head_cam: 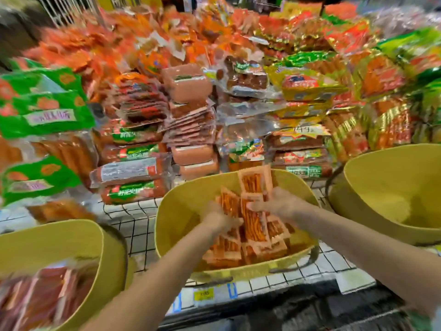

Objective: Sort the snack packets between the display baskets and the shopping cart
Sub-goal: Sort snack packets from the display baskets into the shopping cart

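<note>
Head view, 6 o'clock: left hand [222, 219] and right hand [274, 204] grip snack packets [254, 226], likely light and slick; pinch sealed edges.

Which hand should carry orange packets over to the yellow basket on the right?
Right, probably: the right hand grips upright orange packets and lies nearer the right basket; the left hand is farther.

You are standing in a food shop. Before you, high piles of sealed plastic packets of sausages and snacks [133, 163] cover a white wire-grid display shelf [138, 231]. Yellow oval plastic baskets [381, 180] stand along its front part, and a small yellow price label [203, 293] sits on the front edge of this shelf.
</note>
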A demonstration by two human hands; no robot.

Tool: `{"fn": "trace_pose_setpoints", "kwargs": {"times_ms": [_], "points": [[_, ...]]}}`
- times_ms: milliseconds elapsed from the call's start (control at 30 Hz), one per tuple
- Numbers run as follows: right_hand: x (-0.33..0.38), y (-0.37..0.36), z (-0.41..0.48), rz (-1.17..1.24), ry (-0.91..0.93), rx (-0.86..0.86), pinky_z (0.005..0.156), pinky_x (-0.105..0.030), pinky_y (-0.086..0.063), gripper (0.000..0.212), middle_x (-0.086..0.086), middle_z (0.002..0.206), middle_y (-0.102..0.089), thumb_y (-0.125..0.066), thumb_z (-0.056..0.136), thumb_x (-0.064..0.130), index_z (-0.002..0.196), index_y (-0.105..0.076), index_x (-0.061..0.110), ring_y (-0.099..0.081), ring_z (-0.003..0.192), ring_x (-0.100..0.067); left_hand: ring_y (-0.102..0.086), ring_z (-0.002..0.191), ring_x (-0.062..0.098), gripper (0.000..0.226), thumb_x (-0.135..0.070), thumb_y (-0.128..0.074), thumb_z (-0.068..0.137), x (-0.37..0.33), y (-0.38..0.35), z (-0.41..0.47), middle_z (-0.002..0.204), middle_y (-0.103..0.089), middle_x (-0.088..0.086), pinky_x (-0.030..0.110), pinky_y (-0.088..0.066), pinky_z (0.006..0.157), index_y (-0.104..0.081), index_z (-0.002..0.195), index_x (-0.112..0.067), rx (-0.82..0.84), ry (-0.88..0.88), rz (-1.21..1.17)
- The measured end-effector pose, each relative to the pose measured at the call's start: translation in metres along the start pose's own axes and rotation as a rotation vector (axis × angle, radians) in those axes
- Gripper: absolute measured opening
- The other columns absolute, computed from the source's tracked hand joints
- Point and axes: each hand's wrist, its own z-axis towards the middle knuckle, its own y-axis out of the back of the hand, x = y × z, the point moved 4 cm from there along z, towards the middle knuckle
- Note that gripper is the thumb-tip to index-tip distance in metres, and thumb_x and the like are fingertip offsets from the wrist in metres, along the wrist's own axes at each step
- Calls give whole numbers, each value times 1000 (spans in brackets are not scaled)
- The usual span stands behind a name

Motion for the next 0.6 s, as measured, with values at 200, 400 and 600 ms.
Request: {"fn": "trace_pose_setpoints", "kwargs": {"times_ms": [200, 400, 600], "points": [[-15, -3, 2, -63, -128, 227, 96, -45, -49, 27, -20, 116, -65, -61, 89, 5, 115, -58, 0, -65, 104, -30, -46, 127, 32, 63, -40, -61, 90, 16, 9, 21, 138, -48, 16, 39, -40, 105, -43, 136, -2, -146, 98, 541], [-19, 2, 8, 82, -154, 286, 85, -37, -55, 21, -18, 111, -67, -48, 96, 5, 114, -56, -3, -67, 98, -28, -29, 135, 33, 42, -30, -50, 98, 28, 28, 19, 142, -39, 19, 40, -29, 110, -46, 135, -11, -152, 154, 448], [-11, -1, 19, -32, -207, 325, 66, -21, -56, 6, -4, 98, -67, -47, 98, 14, 103, -48, 15, -69, 81, -12, -58, 114, 30, 35, -24, -37, 103, 35, 24, 19, 125, -58, 17, 40, -46, 101, -53, 127, -5, -60, 147, 418]]}}
